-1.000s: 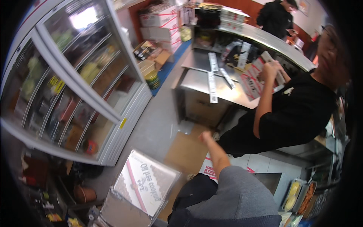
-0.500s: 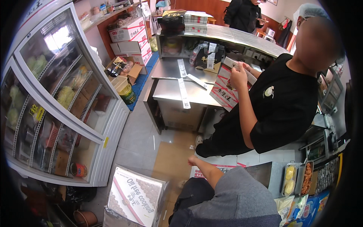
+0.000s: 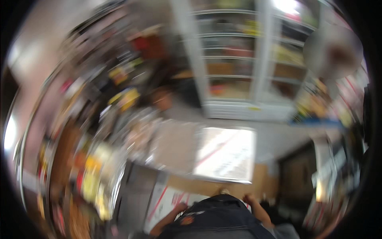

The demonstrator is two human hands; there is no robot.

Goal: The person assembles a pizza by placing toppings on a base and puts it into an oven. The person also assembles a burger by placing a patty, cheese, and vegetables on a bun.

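The head view is blurry. The left hand [image 3: 181, 207] and right hand [image 3: 249, 198] are beside dark clothes [image 3: 215, 219]. I can't tell if they are open or hold anything. White cardboard [image 3: 169, 202] with red lines is near the left hand. A white pack [image 3: 229, 155] sits ahead, before a big fridge [image 3: 238, 112].
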